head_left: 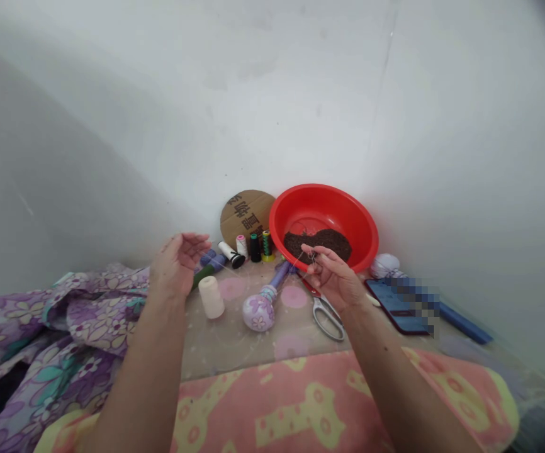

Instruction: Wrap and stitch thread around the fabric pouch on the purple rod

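Observation:
My left hand (178, 258) is raised on the left, fingers stretched out and slightly curved, with nothing plainly held. My right hand (333, 274) is in front of the red basin, its fingertips pinched together around something small and dark that I cannot make out. Faint thin lines like thread show near both hands. Between them on the table lies a flower-print cloth ball on a purple handle (259, 309). A cream spool of thread (211, 297) stands near my left wrist. Scissors (328, 319) with grey handles lie under my right hand, blades partly hidden.
The red basin (369, 236) holds dark brown grains (333, 242). Several thread spools (255, 248) stand before a round cardboard piece (244, 214). A phone (398, 308) and a blue-handled piece (461, 321) lie right. Floral fabric (88, 321) is heaped left; a patterned blanket (272, 409) lies in front.

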Demonstrator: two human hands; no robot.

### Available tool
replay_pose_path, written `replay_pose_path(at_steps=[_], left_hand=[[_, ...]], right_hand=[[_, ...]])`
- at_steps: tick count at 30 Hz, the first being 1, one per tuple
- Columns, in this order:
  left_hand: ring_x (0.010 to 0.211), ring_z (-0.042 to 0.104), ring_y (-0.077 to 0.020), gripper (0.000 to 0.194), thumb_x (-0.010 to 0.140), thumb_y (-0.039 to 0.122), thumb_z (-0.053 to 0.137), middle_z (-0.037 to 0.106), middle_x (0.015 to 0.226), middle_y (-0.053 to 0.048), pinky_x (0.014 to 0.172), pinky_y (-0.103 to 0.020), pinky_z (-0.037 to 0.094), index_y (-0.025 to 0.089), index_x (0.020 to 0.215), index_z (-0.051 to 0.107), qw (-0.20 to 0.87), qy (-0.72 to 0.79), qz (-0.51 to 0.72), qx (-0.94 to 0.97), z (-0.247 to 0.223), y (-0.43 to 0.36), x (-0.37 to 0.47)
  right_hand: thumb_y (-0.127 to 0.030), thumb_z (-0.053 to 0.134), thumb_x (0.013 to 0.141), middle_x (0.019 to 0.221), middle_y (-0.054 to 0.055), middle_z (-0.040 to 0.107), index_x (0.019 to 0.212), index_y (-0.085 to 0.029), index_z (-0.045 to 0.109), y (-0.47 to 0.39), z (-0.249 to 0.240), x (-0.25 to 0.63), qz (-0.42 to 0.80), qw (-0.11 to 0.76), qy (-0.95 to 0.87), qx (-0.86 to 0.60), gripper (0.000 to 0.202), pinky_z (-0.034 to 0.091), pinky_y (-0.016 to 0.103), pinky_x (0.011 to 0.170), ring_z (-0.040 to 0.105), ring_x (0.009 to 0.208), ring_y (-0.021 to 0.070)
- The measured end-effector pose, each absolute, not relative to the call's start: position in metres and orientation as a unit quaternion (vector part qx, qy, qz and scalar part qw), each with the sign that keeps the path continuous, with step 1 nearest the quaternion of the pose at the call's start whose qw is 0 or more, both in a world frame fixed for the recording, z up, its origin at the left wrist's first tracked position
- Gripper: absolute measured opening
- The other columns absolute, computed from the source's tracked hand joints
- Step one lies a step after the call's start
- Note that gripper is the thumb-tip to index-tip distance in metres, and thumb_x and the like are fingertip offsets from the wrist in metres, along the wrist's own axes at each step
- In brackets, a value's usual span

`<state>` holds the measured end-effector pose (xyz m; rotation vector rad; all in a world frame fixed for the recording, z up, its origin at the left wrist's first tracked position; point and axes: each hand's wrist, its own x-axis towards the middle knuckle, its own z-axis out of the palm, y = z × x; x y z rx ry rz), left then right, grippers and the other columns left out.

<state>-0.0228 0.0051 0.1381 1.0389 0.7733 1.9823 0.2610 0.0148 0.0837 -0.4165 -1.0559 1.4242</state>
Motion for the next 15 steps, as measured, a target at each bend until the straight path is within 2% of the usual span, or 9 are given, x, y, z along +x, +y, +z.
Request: replay_pose_path(at_steps=[5,8,11,15], left_hand=[[0.062,0.063,-0.0138,0.018,0.073,0.026,0.048,0.067,0.062,-0.002,0.068,-0.03,0.05,0.017,0.063,0.06,0.405,0.309,0.773,0.377,0.134,0.003,-0.024],[0.064,0.063,-0.0137,0.018,0.073,0.025,0.048,0.066,0.061,-0.002,0.07,-0.03,0.05,0.017,0.062,0.06,0.408,0.312,0.778,0.363,0.131,0.001,-0.023],[0.064,0.062,-0.0135,0.018,0.073,0.026,0.048,0.066,0.061,-0.001,0.07,-0.03,0.05,0.018,0.062,0.059,0.402,0.311,0.782,0.36,0.128,0.001,-0.024],[0.062,0.062,-0.0124,0.017,0.073,0.027,0.048,0.066,0.061,0.001,0.07,-0.029,0.049,0.019,0.063,0.06,0.377,0.312,0.792,0.365,0.131,0.0,-0.029]], right_hand=[[-0.029,0.061,0.068,0.121,0.004,0.053,0.093,-0.024,0.061,0.014,0.094,0.259,0.567,0.619,-0.501,-0.209,0.026,0.038,0.018,0.038,0.061,0.063,0.0111],[-0.029,0.062,0.065,0.125,0.004,0.049,0.094,-0.024,0.061,0.014,0.098,0.257,0.524,0.646,-0.512,-0.212,0.029,0.044,0.019,0.044,0.061,0.083,0.0182],[-0.029,0.062,0.064,0.127,0.004,0.047,0.092,-0.024,0.062,0.016,0.098,0.255,0.487,0.681,-0.508,-0.202,0.028,0.05,0.022,0.053,0.053,0.103,0.0234],[-0.026,0.063,0.064,0.13,0.002,0.044,0.098,-0.026,0.061,0.018,0.093,0.254,0.47,0.696,-0.501,-0.209,0.035,0.052,0.023,0.058,0.048,0.11,0.0242]])
